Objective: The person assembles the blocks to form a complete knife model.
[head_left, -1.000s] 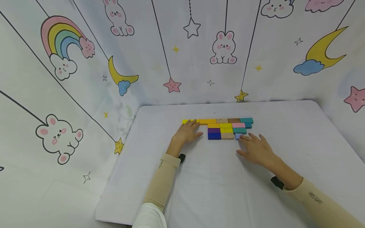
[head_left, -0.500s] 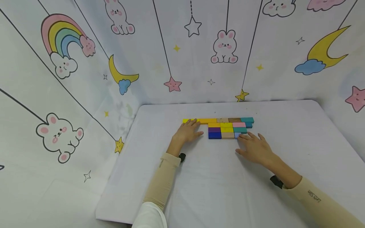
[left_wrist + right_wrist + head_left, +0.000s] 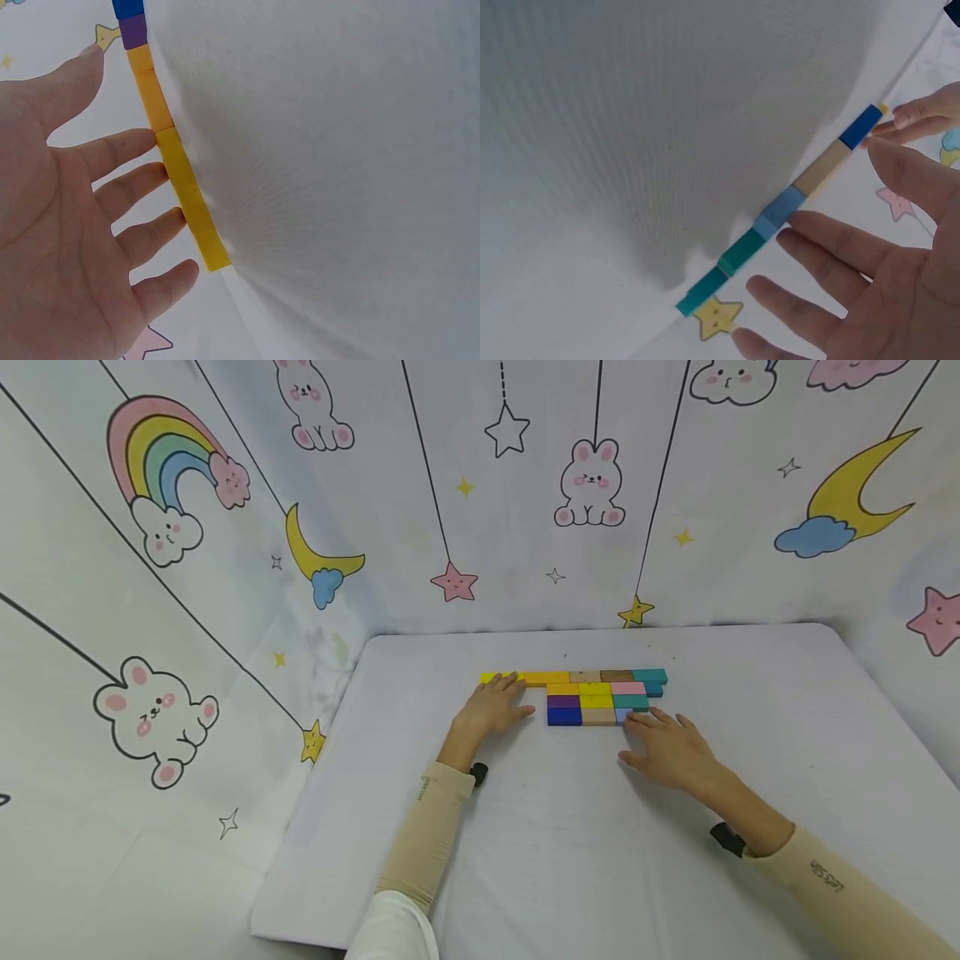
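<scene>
Coloured blocks lie flat in rows on the white table. The left hand (image 3: 491, 708) rests with extended fingers on the yellow block (image 3: 191, 199) at the left end of the back row. Fingertips of the right hand (image 3: 671, 750) touch the light blue block (image 3: 781, 210) at the front right of the group; its fingers are spread and nearly straight. Beside that block, touching it, is a beige block (image 3: 598, 717), then a dark blue block (image 3: 564, 717). Behind them sit a purple block (image 3: 562, 702), a second yellow block (image 3: 596, 702) and a green block (image 3: 631, 702).
The back row also has an orange block (image 3: 547, 678), a brown block (image 3: 617, 676) and a teal block (image 3: 649, 676). A white cloth covers the table (image 3: 555, 843). Behind it hangs a patterned curtain (image 3: 517, 527) with bunnies, stars and moons.
The right hand has pushed the light blue block slightly left, closing the small gap to the beige block. The left hand has stayed in place.
</scene>
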`<state>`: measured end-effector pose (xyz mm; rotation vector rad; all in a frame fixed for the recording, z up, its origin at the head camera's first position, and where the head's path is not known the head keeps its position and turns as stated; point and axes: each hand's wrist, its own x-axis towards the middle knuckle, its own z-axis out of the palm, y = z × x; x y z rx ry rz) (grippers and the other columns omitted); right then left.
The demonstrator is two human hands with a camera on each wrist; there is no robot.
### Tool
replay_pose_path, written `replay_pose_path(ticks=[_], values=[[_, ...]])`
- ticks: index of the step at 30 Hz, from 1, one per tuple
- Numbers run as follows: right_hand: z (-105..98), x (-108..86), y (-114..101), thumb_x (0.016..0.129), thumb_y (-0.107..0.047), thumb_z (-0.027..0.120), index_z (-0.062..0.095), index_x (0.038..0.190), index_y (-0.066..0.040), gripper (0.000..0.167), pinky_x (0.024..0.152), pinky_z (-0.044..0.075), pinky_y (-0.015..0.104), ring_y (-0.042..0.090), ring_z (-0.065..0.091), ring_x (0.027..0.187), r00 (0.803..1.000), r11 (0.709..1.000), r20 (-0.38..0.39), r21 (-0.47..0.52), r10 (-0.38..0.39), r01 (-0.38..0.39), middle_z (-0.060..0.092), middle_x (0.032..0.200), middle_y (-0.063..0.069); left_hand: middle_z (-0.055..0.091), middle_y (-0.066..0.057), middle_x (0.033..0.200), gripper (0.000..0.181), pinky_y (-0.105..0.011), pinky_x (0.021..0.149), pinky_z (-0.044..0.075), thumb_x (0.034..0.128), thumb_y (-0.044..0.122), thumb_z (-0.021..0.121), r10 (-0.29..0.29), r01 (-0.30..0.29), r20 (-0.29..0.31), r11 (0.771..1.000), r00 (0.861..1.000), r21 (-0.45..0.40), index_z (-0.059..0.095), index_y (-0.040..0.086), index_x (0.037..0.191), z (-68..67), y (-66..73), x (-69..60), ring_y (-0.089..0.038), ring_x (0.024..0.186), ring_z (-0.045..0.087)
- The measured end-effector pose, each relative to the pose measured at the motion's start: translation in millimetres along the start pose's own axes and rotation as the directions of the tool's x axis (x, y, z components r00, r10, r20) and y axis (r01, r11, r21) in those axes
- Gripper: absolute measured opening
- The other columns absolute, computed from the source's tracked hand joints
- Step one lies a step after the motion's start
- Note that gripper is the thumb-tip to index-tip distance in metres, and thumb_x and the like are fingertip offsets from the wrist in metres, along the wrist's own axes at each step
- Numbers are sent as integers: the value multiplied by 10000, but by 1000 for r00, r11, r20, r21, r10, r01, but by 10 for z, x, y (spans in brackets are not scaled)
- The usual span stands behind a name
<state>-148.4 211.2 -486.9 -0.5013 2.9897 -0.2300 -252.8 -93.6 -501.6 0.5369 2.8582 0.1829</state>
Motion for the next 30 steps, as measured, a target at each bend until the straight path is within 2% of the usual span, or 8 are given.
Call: replay_pose_path(ticks=[6,18,30], values=[[-17,-9,-8,969,-398,732,548,1488,5,683,1155,267,757,525,368,1457,1000,999,2,42,9,-9,497,1547,241,243,-19,1731,706,-514,1294,176,1063,601,465,3,-3,-2,1000,1000,-1,359,213,1643,-2,-11,-13,-285,1597,197],[-19,-47,29,975,-396,726,532,1489,28,694,1142,313,739,515,382,1448,998,997,-56,80,4,0,472,1548,284,240,-36,1731,697,-522,1293,175,1072,580,464,14,-14,2,1000,1000,2,357,195,1644,-27,-12,-48,-299,1598,187],[-28,7,71,994,-392,712,566,1456,30,643,1122,377,705,521,474,1377,982,992,-185,112,-38,60,478,1524,310,239,-34,1731,696,-513,1293,183,1069,587,466,-2,2,3,1000,1000,9,369,198,1638,-46,-52,-56,-299,1601,176]])
